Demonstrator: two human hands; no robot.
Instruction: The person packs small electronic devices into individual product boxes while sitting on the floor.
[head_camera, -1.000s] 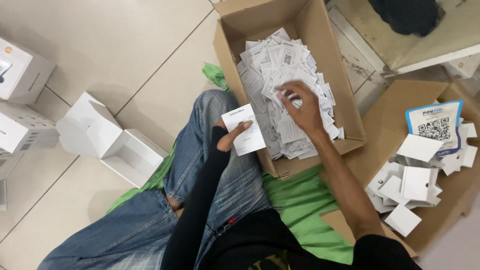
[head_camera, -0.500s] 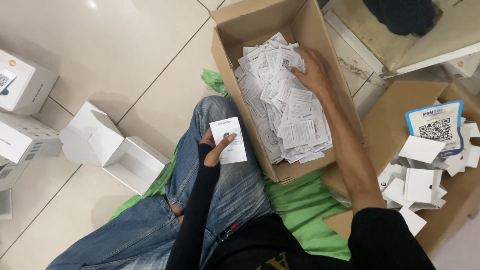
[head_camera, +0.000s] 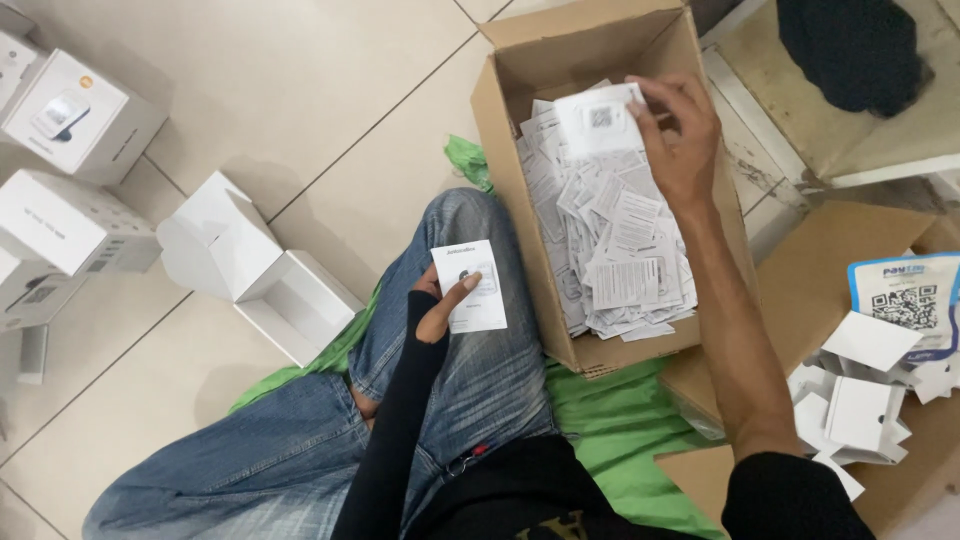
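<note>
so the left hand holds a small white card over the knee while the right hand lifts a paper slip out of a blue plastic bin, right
Not quite. In the head view the right hand lifts the paper slip out of a brown cardboard box, not a blue plastic bin. The rest holds: the left hand holds a small white card over the knee.

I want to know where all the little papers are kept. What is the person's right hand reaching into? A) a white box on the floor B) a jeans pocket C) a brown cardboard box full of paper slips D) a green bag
C: the right hand holds a small white packet over the open brown cardboard box, which is piled with paper slips, while the left hand holds a white card on the knee.
</note>
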